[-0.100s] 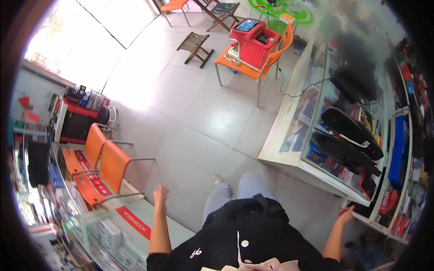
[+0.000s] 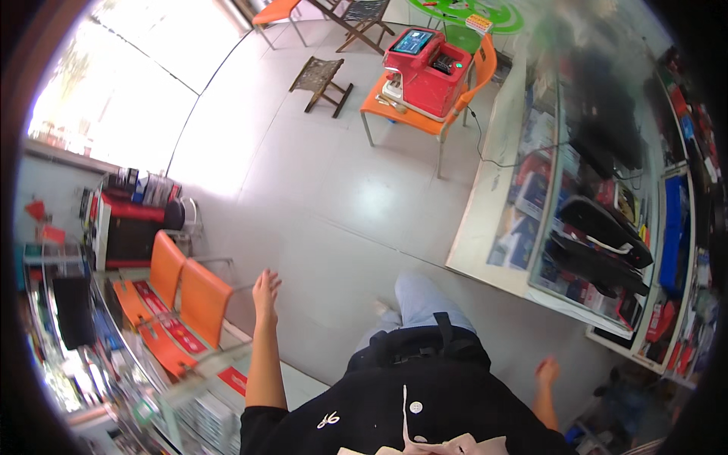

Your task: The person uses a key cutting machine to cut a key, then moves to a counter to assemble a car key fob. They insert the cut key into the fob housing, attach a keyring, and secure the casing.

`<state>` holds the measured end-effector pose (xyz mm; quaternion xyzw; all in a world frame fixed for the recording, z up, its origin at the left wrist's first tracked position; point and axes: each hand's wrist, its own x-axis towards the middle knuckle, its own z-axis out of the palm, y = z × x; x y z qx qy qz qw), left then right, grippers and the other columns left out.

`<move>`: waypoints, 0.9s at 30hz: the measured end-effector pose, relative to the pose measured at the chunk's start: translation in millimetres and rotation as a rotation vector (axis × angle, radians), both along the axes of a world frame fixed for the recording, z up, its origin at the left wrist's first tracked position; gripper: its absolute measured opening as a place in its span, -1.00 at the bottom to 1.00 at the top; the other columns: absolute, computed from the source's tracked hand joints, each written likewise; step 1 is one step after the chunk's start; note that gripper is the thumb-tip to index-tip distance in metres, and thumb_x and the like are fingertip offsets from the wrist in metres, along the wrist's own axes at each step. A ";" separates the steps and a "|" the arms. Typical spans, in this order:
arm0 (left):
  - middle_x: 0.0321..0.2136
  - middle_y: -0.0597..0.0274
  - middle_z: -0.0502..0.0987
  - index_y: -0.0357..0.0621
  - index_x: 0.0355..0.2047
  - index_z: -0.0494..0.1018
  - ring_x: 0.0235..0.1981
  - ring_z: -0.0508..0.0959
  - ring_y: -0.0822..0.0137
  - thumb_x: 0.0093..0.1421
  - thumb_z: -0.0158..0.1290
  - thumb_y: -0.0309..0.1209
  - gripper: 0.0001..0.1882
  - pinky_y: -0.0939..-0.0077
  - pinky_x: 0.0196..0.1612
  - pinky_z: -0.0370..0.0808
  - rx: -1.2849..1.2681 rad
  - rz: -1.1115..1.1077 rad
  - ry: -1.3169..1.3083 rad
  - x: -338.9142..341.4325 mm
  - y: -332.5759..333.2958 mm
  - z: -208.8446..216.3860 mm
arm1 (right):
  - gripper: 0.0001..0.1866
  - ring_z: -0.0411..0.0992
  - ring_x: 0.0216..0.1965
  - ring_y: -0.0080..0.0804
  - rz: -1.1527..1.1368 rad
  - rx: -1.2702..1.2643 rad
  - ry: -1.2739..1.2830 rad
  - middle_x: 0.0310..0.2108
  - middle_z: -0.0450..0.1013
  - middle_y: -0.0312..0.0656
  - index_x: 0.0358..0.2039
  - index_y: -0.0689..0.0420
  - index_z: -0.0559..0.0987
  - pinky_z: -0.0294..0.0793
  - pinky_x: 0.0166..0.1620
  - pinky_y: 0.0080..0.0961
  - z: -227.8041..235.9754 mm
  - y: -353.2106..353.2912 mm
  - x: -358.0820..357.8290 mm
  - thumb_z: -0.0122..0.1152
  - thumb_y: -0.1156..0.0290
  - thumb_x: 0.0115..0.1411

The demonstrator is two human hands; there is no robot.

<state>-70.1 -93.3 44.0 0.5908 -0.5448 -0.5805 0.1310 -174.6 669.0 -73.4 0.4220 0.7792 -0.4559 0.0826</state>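
Note:
My left hand hangs in the air over the floor, fingers loosely apart and nothing in them. It is nearest to the orange seats on the left. On the other side, my right hand is low beside my body, apart from the glass display counter. Motion smears its fingers, so their shape is unclear. Farther ahead, a red machine with a small screen rests on an orange chair, out of reach of both hands.
A folding stool stands on the grey tiled floor. A cable runs from the machine's chair to the counter. Dark flat items lie on the counter. Another glass case is at lower left; a green table is far ahead.
My left hand has risen and swung forward. My right hand has come down and inward, away from the counter's edge. My legs have shifted in a step, and the view has turned slightly.

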 end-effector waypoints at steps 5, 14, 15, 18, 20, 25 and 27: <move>-0.08 0.13 0.42 -0.25 0.04 0.27 -0.13 0.43 0.31 0.24 -0.16 -0.18 -0.53 0.48 0.00 0.26 -0.180 -0.370 0.073 -187.2 -140.1 -22.0 | -0.75 0.36 -0.66 -0.39 0.699 0.077 -0.307 -0.68 0.37 -0.17 -0.53 0.26 0.46 0.33 -0.57 -0.44 -16.5 -292.2 -2.1 0.03 0.31 0.10; -0.06 -0.06 0.39 -0.23 0.00 0.33 -0.01 0.38 0.14 0.20 -0.14 -0.10 -0.49 0.37 0.04 0.27 -0.218 -0.906 -0.419 -283.1 -263.6 -112.7 | -0.71 0.12 -0.68 -0.57 0.669 0.201 0.584 -0.74 0.13 -0.31 -0.10 0.17 0.42 0.15 -0.56 -0.59 100.9 -684.4 -420.5 -0.03 0.31 0.21; -0.03 -0.06 0.35 -0.21 0.02 0.31 0.03 0.34 0.10 0.19 -0.14 -0.06 -0.46 0.33 0.07 0.25 -0.223 -1.010 -0.531 -291.6 -280.0 -118.7 | -0.69 0.12 -0.68 -0.58 0.612 0.222 0.664 -0.73 0.12 -0.31 -0.07 0.15 0.40 0.16 -0.56 -0.60 123.8 -714.6 -449.3 -0.02 0.33 0.20; 0.10 -0.09 0.19 -0.15 0.11 0.18 0.12 0.20 -0.04 0.13 -0.16 0.08 -0.32 0.21 0.12 0.17 -0.201 -1.241 -0.739 -340.8 -339.2 -142.9 | -0.60 0.16 -0.68 -0.56 0.548 0.319 0.797 -0.74 0.15 -0.31 0.06 0.06 0.33 0.20 -0.54 -0.60 151.7 -797.4 -518.9 0.00 0.32 0.20; 0.16 -0.13 0.06 -0.11 0.17 0.08 0.16 0.11 -0.12 0.10 -0.17 0.15 -0.23 0.15 0.15 0.12 -0.184 -1.388 -0.845 -378.5 -387.8 -156.1 | -0.55 0.29 -0.67 -0.42 0.562 0.385 0.617 -0.71 0.27 -0.27 0.09 0.04 0.29 0.28 -0.54 -0.47 149.2 -838.8 -541.3 0.01 0.27 0.18; 0.19 -0.26 -0.07 -0.03 0.23 -0.10 0.17 0.03 -0.25 0.05 -0.19 0.24 -0.12 0.06 0.18 0.02 -0.188 -1.776 -0.985 -478.2 -535.2 -150.1 | -0.46 0.46 -0.56 -0.31 0.477 0.527 0.249 -0.64 0.42 -0.20 0.13 0.05 0.21 0.40 -0.50 -0.46 140.6 -940.3 -568.5 0.03 0.19 0.16; 0.18 -0.29 -0.07 -0.07 0.23 -0.12 0.16 0.04 -0.29 0.06 -0.21 0.25 -0.10 0.04 0.18 0.02 -0.156 -1.915 -0.997 -515.0 -575.8 -145.9 | -0.48 0.36 -0.65 -0.40 0.214 0.491 0.480 -0.71 0.32 -0.27 0.15 -0.01 0.20 0.32 -0.54 -0.47 148.1 -966.0 -578.7 0.02 0.22 0.18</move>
